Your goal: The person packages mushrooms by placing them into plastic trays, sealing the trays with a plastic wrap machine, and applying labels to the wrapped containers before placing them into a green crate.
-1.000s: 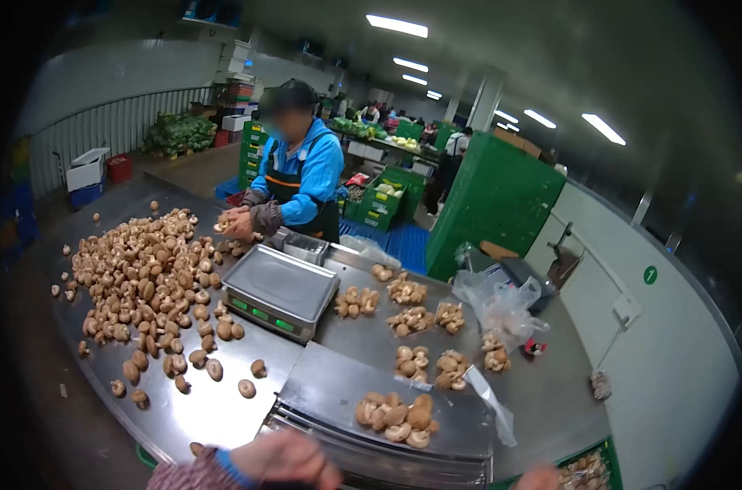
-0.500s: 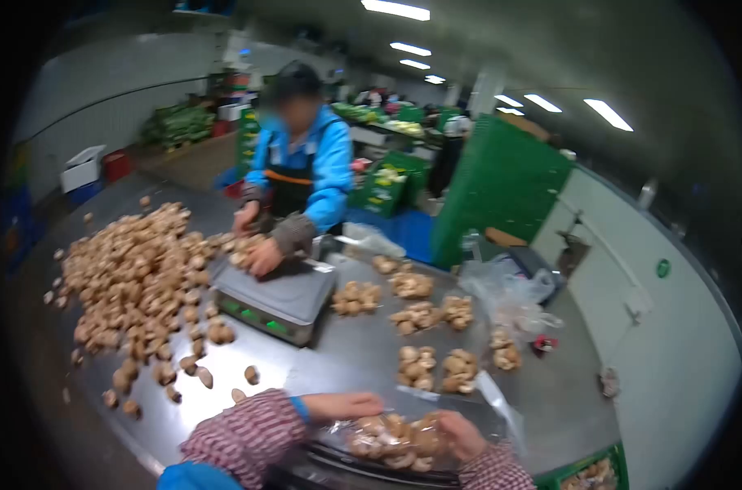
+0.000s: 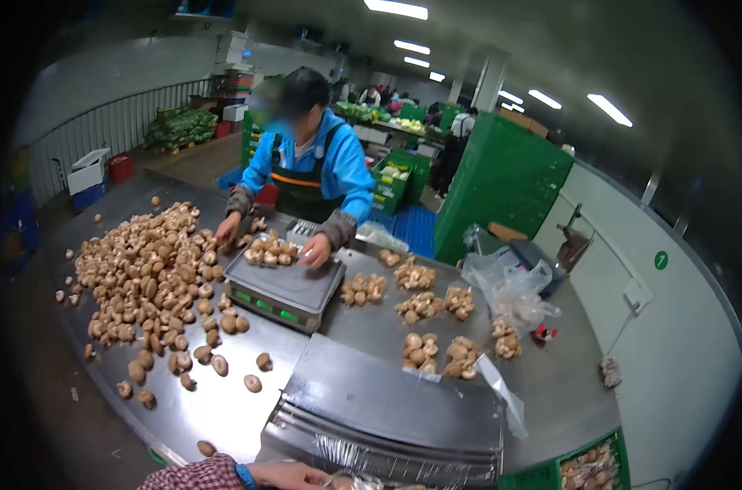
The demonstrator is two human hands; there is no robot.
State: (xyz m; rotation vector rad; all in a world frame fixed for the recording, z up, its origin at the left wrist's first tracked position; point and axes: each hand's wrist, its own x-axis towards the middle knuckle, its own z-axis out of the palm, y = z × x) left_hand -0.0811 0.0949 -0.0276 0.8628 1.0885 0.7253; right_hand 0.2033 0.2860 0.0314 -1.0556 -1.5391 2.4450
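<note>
Metal table (image 3: 555,416) is bearing loose mushrooms (image 3: 146,282). Left hand (image 3: 285,474) is touching film-covered mushrooms (image 3: 351,483) at the view's bottom edge, fingers lying close together; cannot tell if gripping. Right hand is falling outside view. Judgement: light, even pressure is suiting thin film, soft caps.

At the bottom of the frame, the left hand (image 3: 289,474) is at a pack of mushrooms (image 3: 355,483) in clear film, which is cut by the lower edge. Just above it is a metal wrapping machine (image 3: 395,392). In the left part, a big pile of brown mushrooms (image 3: 146,273) lies on the metal surface (image 3: 248,420). Near the centre there is a scale (image 3: 285,286) with green displays; a person in blue (image 3: 310,163) stands behind it, one hand touching mushrooms on the pile's side. Small groups of mushrooms (image 3: 420,306) lie right of the scale. At the lower right is a green crate (image 3: 587,469) with mushrooms.
</note>
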